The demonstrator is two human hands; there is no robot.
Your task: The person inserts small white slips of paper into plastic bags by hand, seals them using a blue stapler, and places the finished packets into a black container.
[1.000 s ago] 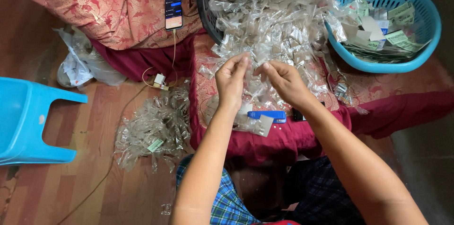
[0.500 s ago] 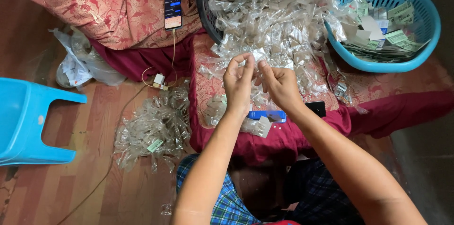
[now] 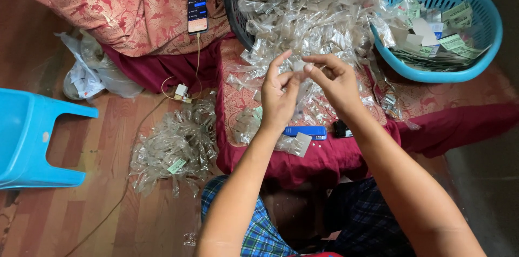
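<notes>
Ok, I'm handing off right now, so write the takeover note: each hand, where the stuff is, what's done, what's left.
Left hand and right hand: raised together, pinching one small clear packet between the fingertips.
Unsorted clear packets: big heap ahead on the red cloth.
Second pile of clear packets: on the wooden floor by the left knee.
Blue basket: holds paper cards.
Blue flat tool: on the cloth below the hands.
Done or left: most of the heap looks unhandled.

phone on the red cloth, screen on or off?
On. The phone lies face up on the red patterned cloth, its screen lit with blue and pale content; a white cable hangs from its lower end.
</notes>
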